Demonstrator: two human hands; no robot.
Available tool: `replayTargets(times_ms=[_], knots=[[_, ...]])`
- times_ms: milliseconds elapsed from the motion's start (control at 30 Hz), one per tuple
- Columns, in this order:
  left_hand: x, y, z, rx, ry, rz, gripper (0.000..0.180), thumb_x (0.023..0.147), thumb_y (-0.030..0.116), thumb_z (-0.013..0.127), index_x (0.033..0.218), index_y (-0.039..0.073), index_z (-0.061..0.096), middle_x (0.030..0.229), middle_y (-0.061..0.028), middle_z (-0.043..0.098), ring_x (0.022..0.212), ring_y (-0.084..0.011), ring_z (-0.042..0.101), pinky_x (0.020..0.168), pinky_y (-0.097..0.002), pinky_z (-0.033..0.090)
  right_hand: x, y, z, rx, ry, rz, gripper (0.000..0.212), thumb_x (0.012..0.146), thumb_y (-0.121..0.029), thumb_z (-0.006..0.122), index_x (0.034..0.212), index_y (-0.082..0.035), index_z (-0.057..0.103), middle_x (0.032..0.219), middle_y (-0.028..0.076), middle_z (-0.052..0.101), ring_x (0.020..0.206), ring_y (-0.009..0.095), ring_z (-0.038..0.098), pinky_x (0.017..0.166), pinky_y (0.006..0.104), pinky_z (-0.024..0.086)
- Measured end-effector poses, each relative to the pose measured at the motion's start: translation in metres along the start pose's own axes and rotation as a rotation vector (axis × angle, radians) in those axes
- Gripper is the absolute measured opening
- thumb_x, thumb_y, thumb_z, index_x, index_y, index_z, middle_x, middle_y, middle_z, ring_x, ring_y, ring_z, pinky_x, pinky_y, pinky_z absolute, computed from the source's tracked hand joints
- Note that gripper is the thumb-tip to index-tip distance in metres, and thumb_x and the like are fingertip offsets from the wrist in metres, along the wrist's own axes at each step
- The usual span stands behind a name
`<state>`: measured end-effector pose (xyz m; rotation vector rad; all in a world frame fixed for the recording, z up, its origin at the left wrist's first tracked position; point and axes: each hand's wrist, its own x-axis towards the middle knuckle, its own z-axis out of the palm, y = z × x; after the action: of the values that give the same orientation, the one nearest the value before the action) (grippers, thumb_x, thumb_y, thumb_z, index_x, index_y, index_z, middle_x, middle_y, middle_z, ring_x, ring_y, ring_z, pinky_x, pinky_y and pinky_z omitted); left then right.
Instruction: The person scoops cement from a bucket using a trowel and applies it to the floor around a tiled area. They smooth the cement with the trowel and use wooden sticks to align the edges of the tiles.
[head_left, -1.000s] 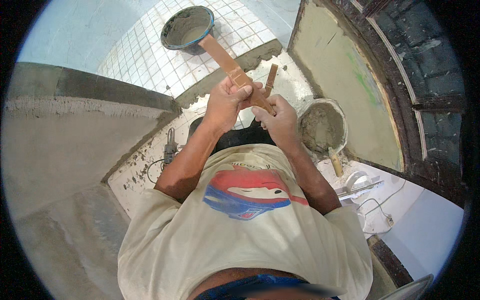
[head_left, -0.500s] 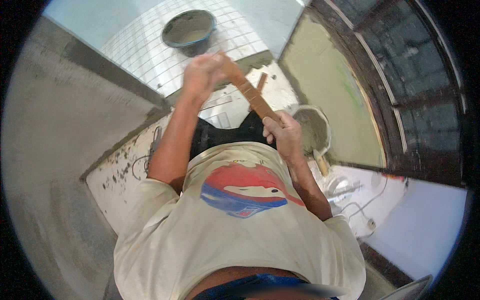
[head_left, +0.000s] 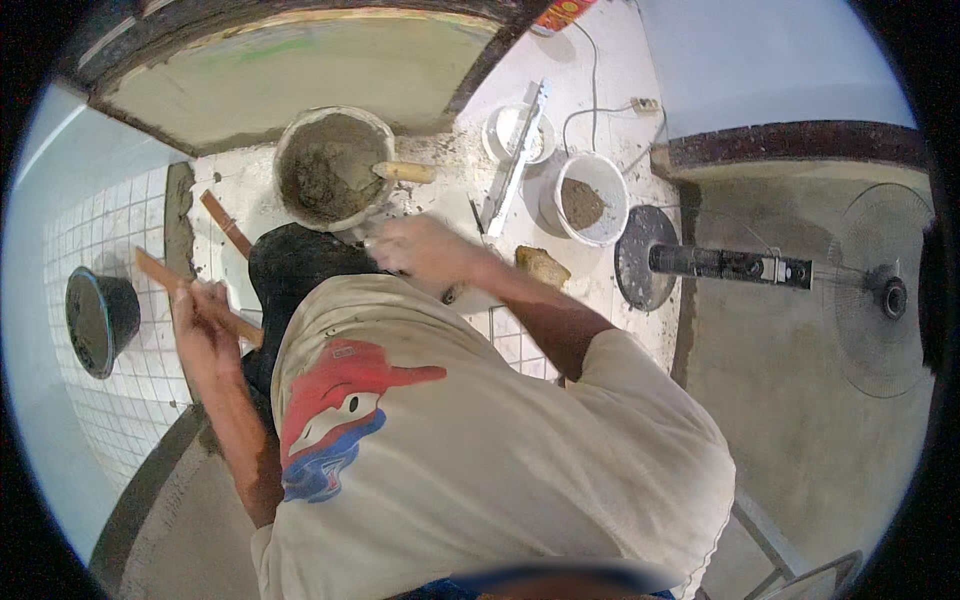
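Note:
My left hand (head_left: 205, 320) grips a narrow brown strip (head_left: 160, 270), wood-coloured, which slants across the palm. On the right, my right hand (head_left: 425, 248) is low beside the near rim of a white bucket (head_left: 290, 200) of wet grey mortar (head_left: 325, 170). Its fingers are bent and slightly blurred, and whether they hold anything cannot be made out. A tool with a pale wooden handle (head_left: 408, 173) rests in the bucket, its handle over the right rim. Another brown strip (head_left: 226, 222) lies between the bucket and my left hand.
A dark tub (head_left: 122, 305) of grey mix stands on white tiles at left. A smaller white bucket (head_left: 612, 215) with mortar, a white tub (head_left: 495, 130) under a long metal bar (head_left: 515, 165), a yellowish sponge-like block (head_left: 543, 266) and a standing fan (head_left: 730, 265) are at right. A cord (head_left: 595, 75) crosses the floor.
My view and body have turned right. My right hand has let go of the strip and moved to beside the mortar bucket; my left hand now holds the strip alone.

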<state>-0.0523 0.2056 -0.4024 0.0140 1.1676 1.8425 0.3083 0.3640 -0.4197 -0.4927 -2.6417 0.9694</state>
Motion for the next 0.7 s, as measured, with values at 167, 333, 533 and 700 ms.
replayTargets(times_ms=[167,333,533,700], knots=[[0.025,0.038,-0.041,0.084,0.121,0.024,0.015,0.102,0.012,0.062,0.109,0.001,0.056,0.095,-0.0080,0.063,0.080,-0.0165,0.064,0.072,-0.0266,0.060,-0.187,0.120,-0.063,-0.333,-0.308,0.925,0.018,0.084,-0.016,0.066,0.084,0.002,0.072,0.086,0.023,0.071,0.077,0.038,0.070,0.069,0.0472,0.056],[0.024,0.055,-0.055,0.082,0.160,-0.041,0.017,0.101,0.012,0.064,0.107,-0.001,0.056,0.090,-0.0066,0.064,0.076,-0.0145,0.063,0.066,-0.0263,0.058,-0.310,0.140,-0.075,0.464,-0.171,1.555,0.026,0.093,-0.019,0.063,0.087,0.005,0.072,0.079,0.016,0.075,0.060,0.024,0.072,0.051,0.0374,0.057],[0.017,0.057,-0.054,0.150,0.194,-0.052,0.012,0.101,0.014,0.065,0.101,0.002,0.060,0.088,-0.0042,0.065,0.076,-0.0126,0.064,0.065,-0.0248,0.056,-0.241,0.125,0.009,0.132,-0.338,1.233,0.029,0.088,-0.033,0.069,0.095,-0.005,0.073,0.091,0.018,0.073,0.085,0.035,0.071,0.073,0.0457,0.057],[0.008,0.055,-0.047,0.064,0.241,-0.031,0.011,0.102,0.014,0.062,0.101,0.003,0.061,0.087,-0.0032,0.065,0.073,-0.0134,0.064,0.066,-0.0249,0.057,-0.226,0.123,0.050,-0.393,-0.389,1.148,0.042,0.084,-0.028,0.072,0.120,-0.007,0.065,0.103,0.021,0.071,0.099,0.041,0.070,0.089,0.0499,0.055]])
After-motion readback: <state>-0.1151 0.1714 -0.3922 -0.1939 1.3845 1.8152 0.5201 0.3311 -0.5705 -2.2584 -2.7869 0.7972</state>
